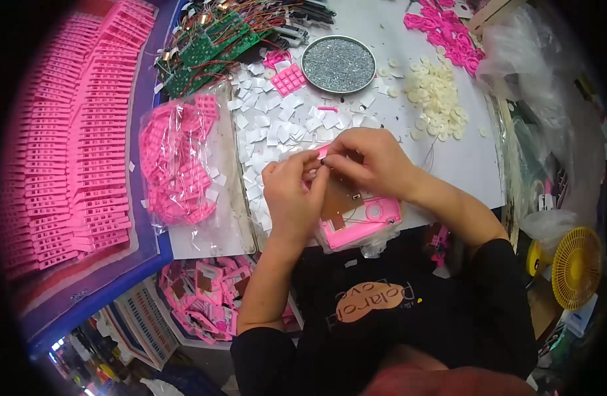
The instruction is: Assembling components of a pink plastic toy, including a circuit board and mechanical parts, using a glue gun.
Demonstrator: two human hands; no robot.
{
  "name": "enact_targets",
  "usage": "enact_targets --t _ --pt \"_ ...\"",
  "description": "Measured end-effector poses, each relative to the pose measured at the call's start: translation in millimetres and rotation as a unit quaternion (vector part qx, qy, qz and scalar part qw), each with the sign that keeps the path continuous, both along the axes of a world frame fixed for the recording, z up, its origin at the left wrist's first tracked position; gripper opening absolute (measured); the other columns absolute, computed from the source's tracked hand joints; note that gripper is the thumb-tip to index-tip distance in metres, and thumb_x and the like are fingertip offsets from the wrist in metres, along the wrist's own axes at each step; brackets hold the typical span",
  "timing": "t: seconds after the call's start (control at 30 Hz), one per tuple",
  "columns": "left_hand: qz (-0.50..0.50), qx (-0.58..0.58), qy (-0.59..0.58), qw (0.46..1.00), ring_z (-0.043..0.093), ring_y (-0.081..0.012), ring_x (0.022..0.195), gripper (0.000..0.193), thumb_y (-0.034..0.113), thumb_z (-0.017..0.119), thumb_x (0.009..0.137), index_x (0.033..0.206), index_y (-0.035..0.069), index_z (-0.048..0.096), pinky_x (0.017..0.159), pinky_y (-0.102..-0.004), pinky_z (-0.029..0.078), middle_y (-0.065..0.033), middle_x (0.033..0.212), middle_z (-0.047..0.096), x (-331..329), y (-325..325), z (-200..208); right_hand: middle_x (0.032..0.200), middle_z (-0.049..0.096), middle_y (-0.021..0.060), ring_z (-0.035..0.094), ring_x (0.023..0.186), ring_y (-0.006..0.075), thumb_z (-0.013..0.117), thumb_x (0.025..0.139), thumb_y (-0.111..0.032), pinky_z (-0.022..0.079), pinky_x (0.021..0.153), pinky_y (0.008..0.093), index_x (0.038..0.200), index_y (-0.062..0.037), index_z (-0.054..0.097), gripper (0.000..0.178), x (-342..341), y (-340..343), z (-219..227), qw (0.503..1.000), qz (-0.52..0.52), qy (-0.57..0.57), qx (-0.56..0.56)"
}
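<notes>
A pink plastic casing [356, 232] lies in front of me at the table's near edge, on crumpled clear plastic. Inside it is a brown board [336, 206], and a round ring [381, 210] is moulded into its right side. My left hand [291, 195] and my right hand [377, 162] meet over the far end of the casing. Both are closed, thumbs and fingertips pinched together around a tiny dark bit beside a small pink edge. The fingers hide most of what they grip, and the right hand covers part of the board.
White paper squares [270, 125] spread beyond my hands, beside a round tin of small metal pieces [338, 64]. Cream discs [437, 99] lie right. A bag of pink keypads [178, 158], green circuit boards [211, 53] and a blue-edged crate of stacked pink parts [99, 145] stand left.
</notes>
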State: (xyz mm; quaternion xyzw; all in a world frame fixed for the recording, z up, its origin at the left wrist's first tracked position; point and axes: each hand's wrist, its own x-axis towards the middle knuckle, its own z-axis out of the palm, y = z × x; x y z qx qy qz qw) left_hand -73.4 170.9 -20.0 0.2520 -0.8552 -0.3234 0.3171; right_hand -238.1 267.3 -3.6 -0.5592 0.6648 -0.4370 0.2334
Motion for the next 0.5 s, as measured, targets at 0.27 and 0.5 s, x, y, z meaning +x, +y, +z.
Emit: enact_targets --t 0.27,0.5 --pt "-0.043 -0.067 0.003 0.997 0.061 -0.0214 0.073 0.011 0.005 0.076 0.082 0.091 0.005 0.072 0.08 -0.0355 0.042 -0.0058 0.081 0.07 -1.5 2.6 1.6 0.089 0.069 0.0096 0.066 0.08 0.0264 0.07 0.09 -0.026 0.05 0.072 0.0355 0.11 -0.0081 0.069 0.027 0.4 29.0 0.8 0.999 0.021 0.031 -0.036" --pt "-0.1 -0.104 -0.016 0.989 0.061 -0.0192 0.068 0.01 0.003 0.075 0.083 0.092 0.007 0.073 0.083 -0.0351 0.038 -0.0045 0.081 0.07 0.1 12.1 8.4 0.094 0.071 0.0125 0.067 0.084 0.029 0.065 0.088 -0.022 0.052 0.076 0.0417 0.117 -0.0093 0.069 0.031 -93.3 55.2 -6.0 0.997 -0.053 0.044 0.045"
